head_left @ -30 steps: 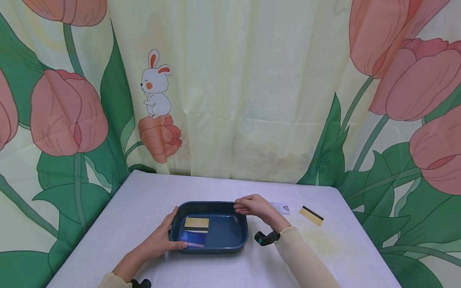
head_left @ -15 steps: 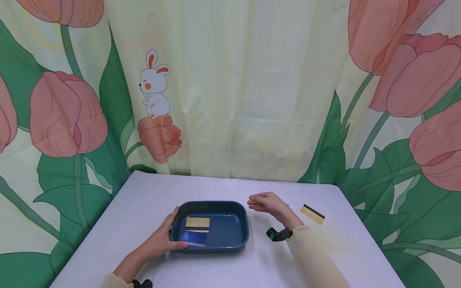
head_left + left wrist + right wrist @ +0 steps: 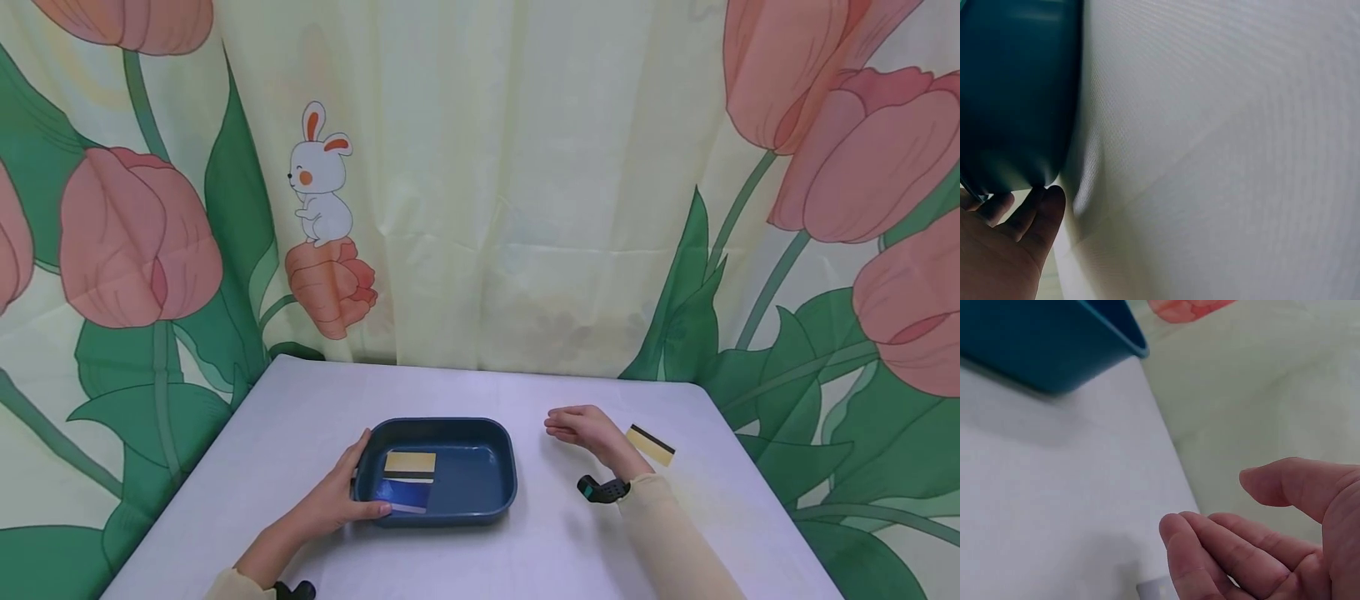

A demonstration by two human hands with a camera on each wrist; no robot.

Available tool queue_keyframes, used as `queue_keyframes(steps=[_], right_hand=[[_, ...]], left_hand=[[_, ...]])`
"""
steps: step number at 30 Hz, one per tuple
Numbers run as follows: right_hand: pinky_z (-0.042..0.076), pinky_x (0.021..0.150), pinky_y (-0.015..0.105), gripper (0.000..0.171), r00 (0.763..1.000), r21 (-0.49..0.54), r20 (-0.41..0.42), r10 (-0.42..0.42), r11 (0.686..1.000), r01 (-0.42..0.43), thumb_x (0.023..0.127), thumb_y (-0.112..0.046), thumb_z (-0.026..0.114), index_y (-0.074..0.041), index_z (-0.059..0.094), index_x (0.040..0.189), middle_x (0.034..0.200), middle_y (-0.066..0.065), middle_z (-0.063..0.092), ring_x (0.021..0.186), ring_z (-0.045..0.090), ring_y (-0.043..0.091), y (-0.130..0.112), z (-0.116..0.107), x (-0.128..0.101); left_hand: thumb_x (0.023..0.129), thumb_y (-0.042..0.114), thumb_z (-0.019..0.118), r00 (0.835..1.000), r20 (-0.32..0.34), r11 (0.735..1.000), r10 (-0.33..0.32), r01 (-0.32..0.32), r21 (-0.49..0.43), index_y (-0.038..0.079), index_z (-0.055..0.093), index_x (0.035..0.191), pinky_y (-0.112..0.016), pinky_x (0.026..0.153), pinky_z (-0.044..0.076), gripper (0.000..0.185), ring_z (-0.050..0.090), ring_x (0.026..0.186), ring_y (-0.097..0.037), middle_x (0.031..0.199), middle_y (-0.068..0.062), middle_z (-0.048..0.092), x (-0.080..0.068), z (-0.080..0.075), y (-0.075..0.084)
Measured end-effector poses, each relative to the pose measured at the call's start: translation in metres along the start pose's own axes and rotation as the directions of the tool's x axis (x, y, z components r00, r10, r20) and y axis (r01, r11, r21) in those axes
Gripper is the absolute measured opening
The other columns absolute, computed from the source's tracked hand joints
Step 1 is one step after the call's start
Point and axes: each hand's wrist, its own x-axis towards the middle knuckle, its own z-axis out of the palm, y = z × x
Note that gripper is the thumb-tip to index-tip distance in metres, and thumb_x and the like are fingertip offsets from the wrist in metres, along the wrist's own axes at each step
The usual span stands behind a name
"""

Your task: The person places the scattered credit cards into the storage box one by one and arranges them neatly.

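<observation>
My left hand (image 3: pixel 330 498) grips the left end of a dark blue rectangular tray (image 3: pixel 487 515), its fingers along the left side and its thumb at the near rim. In the left wrist view, fingertips (image 3: pixel 1050 197) touch the tray's outer wall (image 3: pixel 1016 106). Inside the tray lie a gold card with a dark stripe (image 3: pixel 410 463) and a blue card (image 3: pixel 405 495). My right hand (image 3: pixel 588 432) hovers right of the tray, holding nothing. Its thumb stands apart from the loosely bent fingers (image 3: pixel 1241 556). Below them shows the corner of a pale, flat piece (image 3: pixel 1155 589).
Another gold card with a dark stripe (image 3: pixel 651 445) lies on the white tablecloth (image 3: pixel 450 385) just beyond the right wrist. A curtain (image 3: pixel 555 208) printed with tulips and a rabbit hangs behind the table's far edge.
My right hand has moved right, away from the tray's far right corner, and now covers where a white printed card showed in the earlier head view. The left hand and tray stay put.
</observation>
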Motion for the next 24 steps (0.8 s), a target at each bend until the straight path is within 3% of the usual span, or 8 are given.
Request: queue_keyframes(steps=[12, 19, 24], right_hand=[[0.057, 0.101, 0.039, 0.046, 0.991, -0.043, -0.114, 0.066, 0.997, -0.072, 0.106, -0.02, 0.059, 0.013, 0.056, 0.138, 0.13, 0.027, 0.067, 0.109, 0.072, 0.026, 0.033, -0.022, 0.004], [0.059, 0.095, 0.033, 0.047, 0.97, 0.012, -0.219, 0.106, 0.994, -0.106, 0.106, -0.016, 0.058, 0.015, 0.053, 0.14, 0.139, 0.032, 0.057, 0.103, 0.071, 0.02, 0.047, -0.039, 0.009], [0.058, 0.097, 0.034, 0.046, 0.952, 0.02, -0.286, 0.113, 0.994, -0.112, 0.105, -0.015, 0.057, 0.015, 0.053, 0.139, 0.14, 0.033, 0.056, 0.107, 0.068, 0.024, 0.051, -0.046, 0.009]], left_hand=[[0.078, 0.05, 0.087, 1.0, 0.001, 1.0, -0.001, 0.001, 0.004, 0.017, 0.003, 0.168, -0.07, 0.113, 0.036, 0.127, 0.031, 0.147, -0.053, 0.169, -0.026, 0.014, -0.002, 0.001, 0.0], [0.078, 0.051, 0.087, 1.0, 0.008, 1.0, -0.001, 0.001, -0.003, 0.019, 0.002, 0.168, -0.071, 0.114, 0.034, 0.127, 0.03, 0.148, -0.052, 0.17, -0.025, 0.013, -0.001, 0.001, 0.0], [0.079, 0.047, 0.087, 1.0, 0.013, 1.0, 0.023, -0.023, 0.004, 0.016, 0.002, 0.168, -0.071, 0.115, 0.031, 0.127, 0.026, 0.151, -0.053, 0.17, -0.025, 0.011, -0.003, -0.001, 0.001]])
